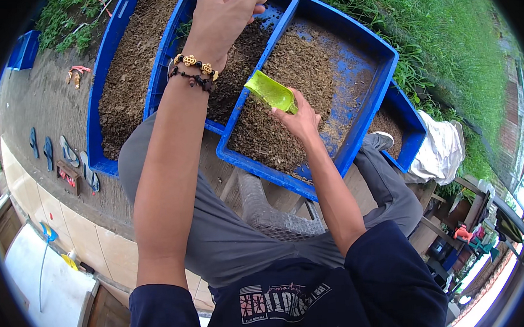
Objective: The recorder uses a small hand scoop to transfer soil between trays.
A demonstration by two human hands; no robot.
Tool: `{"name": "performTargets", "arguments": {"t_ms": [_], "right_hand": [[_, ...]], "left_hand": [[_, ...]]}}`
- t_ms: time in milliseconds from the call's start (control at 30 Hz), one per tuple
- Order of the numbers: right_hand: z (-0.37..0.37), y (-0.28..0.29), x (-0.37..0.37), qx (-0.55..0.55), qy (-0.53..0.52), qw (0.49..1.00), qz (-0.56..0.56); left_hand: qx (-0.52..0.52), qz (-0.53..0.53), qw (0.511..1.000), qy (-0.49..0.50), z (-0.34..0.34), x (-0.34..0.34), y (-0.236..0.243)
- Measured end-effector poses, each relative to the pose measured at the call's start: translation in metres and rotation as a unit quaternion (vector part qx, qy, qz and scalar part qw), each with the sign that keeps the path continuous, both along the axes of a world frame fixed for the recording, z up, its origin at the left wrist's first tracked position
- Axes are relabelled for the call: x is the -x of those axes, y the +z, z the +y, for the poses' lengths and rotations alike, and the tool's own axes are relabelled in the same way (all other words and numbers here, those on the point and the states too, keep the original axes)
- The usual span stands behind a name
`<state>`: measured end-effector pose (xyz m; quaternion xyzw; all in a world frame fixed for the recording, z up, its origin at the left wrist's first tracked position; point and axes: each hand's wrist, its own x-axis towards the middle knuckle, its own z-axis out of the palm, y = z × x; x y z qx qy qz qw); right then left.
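Two hands are working apart: right hand (301, 120) gripping the green scoop (270, 92), best held level; left hand (224, 16), grasp unclear.

Navy T-shirt (363, 294), pale chest print (281, 303), gray trousers (218, 240), black and gold beaded bracelets (192, 61)

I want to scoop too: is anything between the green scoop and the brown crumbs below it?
Nothing visible is: the right hand holds the green scoop above loose brown crumbs in the blue tray.
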<state>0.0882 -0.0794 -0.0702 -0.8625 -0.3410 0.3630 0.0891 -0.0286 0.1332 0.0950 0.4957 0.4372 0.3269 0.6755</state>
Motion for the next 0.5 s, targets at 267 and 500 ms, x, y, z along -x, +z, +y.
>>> {"name": "performTargets", "arguments": {"t_ms": [267, 500], "right_hand": [[-0.114, -0.042, -0.013, -0.024, 0.014, 1.0, 0.002], [-0.146, -0.056, -0.009, -0.01, 0.062, 0.997, -0.043]], "left_hand": [[-0.016, -0.005, 1.0, -0.014, 0.002, 0.002, 0.005], [-0.013, 0.007, 1.0, -0.013, 0.003, 0.0, -0.002]]}}
